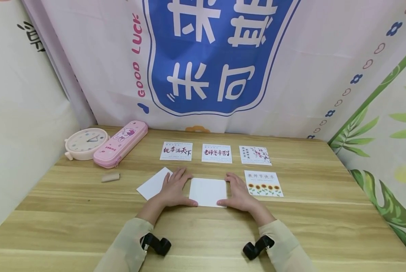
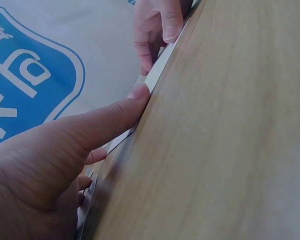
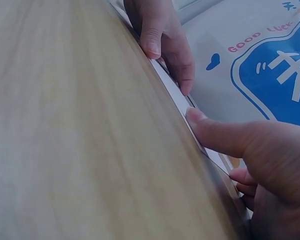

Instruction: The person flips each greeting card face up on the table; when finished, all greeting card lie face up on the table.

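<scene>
A blank white card (image 1: pixel 208 192) lies flat on the table between the two hands. At its left side, my left hand (image 1: pixel 174 187) has its thumb on the near corner and its fingers spread toward the far corner. Opposite it, my right hand (image 1: pixel 239 192) touches the right side in the same way, thumb at the near corner. Both thumbs stretch straight onto the card's near edge in the wrist views, as the left thumb (image 2: pixel 117 110) and the right thumb (image 3: pixel 220 135) show. A second white card (image 1: pixel 152 185) lies slanted, partly hidden behind my left hand.
Three printed cards stand in a row behind: left (image 1: pixel 176 151), middle (image 1: pixel 217 153), right (image 1: pixel 255 155). A sunflower card (image 1: pixel 263 183) lies beside my right hand. At the back left are a pink pencil case (image 1: pixel 121 144), a round clock (image 1: pixel 88 144) and a small beige block (image 1: pixel 110 177).
</scene>
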`<control>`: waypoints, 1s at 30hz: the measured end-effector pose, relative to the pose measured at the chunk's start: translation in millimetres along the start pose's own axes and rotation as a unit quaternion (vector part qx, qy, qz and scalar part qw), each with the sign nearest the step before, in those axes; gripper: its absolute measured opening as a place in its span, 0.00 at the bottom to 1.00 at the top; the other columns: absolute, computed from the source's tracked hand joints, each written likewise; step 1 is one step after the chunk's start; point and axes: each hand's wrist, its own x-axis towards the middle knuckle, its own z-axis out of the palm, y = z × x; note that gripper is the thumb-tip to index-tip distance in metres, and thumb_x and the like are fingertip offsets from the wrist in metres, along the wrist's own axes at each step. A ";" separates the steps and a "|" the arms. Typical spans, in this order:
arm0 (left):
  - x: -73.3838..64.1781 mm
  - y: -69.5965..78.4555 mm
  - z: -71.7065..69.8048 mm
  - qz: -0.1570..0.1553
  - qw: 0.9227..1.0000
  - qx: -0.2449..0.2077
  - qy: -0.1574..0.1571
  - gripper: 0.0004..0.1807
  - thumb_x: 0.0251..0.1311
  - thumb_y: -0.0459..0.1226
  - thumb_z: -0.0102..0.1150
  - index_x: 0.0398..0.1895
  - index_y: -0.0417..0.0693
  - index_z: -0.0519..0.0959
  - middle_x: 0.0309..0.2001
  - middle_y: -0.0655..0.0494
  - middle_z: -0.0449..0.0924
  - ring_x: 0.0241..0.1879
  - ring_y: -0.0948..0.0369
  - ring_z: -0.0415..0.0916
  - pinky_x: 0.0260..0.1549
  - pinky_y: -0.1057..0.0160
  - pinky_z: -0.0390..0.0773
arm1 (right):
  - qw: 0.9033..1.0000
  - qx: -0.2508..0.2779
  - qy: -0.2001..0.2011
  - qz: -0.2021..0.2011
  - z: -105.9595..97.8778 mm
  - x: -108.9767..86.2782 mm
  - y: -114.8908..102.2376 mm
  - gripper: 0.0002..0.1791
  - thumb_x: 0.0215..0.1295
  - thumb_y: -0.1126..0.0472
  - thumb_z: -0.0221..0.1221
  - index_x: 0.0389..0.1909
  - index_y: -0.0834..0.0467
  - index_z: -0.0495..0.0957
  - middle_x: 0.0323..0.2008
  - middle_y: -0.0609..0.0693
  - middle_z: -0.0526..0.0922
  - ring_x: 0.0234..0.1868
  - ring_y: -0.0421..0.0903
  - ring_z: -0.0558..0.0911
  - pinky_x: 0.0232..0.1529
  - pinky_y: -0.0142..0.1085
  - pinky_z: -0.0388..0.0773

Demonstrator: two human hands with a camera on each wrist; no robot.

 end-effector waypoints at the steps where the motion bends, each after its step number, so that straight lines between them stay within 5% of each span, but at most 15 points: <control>1: -0.1 0.4 -0.3 -0.001 1.000 0.001 0.000 0.49 0.27 0.62 0.64 0.56 0.50 0.63 0.63 0.41 0.46 0.63 0.48 0.37 0.55 0.43 0.33 | 1.000 -0.001 -0.001 0.001 0.1 0.3 0.1 0.43 0.40 0.48 0.66 0.53 0.68 0.59 0.60 0.62 0.54 0.61 0.56 0.51 0.59 0.47 0.43; 17: 0.1 0.4 -3.0 0.004 1.000 0.016 -0.012 0.53 0.27 0.64 0.62 0.61 0.49 0.60 0.64 0.41 0.44 0.63 0.48 0.35 0.55 0.43 0.32 | 1.000 0.006 0.017 0.009 0.4 1.7 -0.8 0.43 0.37 0.49 0.68 0.50 0.66 0.58 0.57 0.61 0.57 0.58 0.57 0.55 0.58 0.47 0.47; 27: 0.3 -4.4 0.8 0.028 0.999 -0.030 0.028 0.51 0.28 0.60 0.65 0.60 0.51 0.61 0.63 0.42 0.49 0.62 0.47 0.38 0.54 0.43 0.33 | 1.000 0.003 -0.001 -0.012 -2.3 0.1 1.1 0.50 0.40 0.47 0.66 0.60 0.67 0.52 0.60 0.63 0.55 0.61 0.56 0.52 0.59 0.48 0.43; 30: 0.8 -4.8 1.2 0.043 0.997 -0.050 0.047 0.48 0.32 0.56 0.66 0.60 0.48 0.61 0.62 0.43 0.52 0.62 0.46 0.40 0.54 0.42 0.32 | 0.999 0.027 0.012 -0.013 -2.8 -0.1 1.8 0.46 0.44 0.50 0.64 0.60 0.66 0.55 0.59 0.62 0.57 0.61 0.56 0.53 0.58 0.48 0.45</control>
